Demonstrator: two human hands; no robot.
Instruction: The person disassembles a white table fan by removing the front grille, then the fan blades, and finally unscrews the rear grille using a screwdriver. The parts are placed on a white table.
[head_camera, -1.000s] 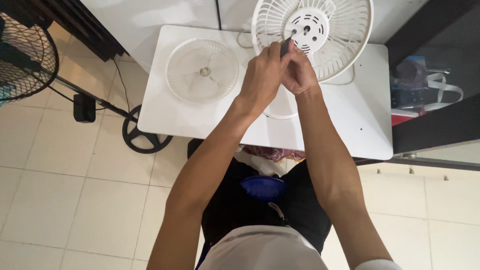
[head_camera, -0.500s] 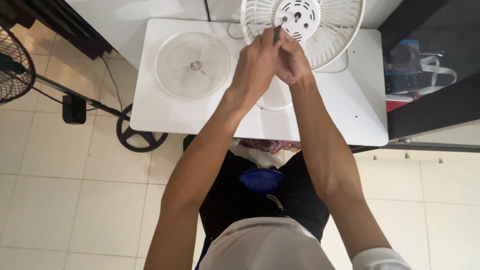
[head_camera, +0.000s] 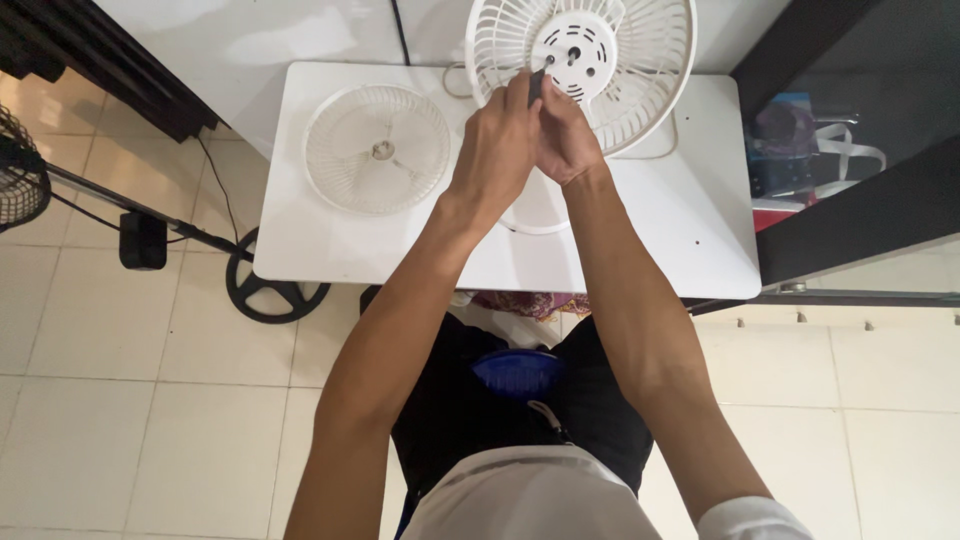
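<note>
right now both hands are close together over the white table (head_camera: 330, 255). the left hand (head_camera: 497, 150) and the right hand (head_camera: 565, 143) touch each other and are closed around a thin dark tool (head_camera: 537, 83). its tip sits on the round middle of the white fan cage (head_camera: 640, 80) standing at the back of the table. another fan grille (head_camera: 377, 149) lies flat on the table, off to the left, well apart from the hands.

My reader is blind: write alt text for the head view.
Both hands, left and right, grip a dark screwdriver against the hub of a white fan guard on a white table. A second guard lies flat at left.
</note>
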